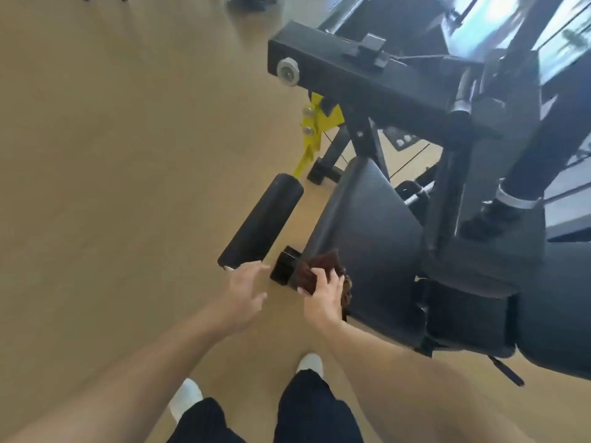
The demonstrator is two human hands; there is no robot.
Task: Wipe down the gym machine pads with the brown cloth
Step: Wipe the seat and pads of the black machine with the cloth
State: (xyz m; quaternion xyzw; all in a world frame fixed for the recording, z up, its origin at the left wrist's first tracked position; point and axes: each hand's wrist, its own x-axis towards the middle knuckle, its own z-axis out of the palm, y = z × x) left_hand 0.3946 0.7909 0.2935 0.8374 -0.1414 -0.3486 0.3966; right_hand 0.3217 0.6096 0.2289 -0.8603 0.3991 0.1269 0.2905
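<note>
Nearest, my right hand (323, 290) grips the brown cloth (321, 270) against the seat pad's (367, 225) lower corner; my left hand (244, 290) hovers with spread fingers just below the roller pad (260, 222).

A tan wood floor (112, 187) carries the black gym machine (367, 91).

No legible text or labels.
</note>
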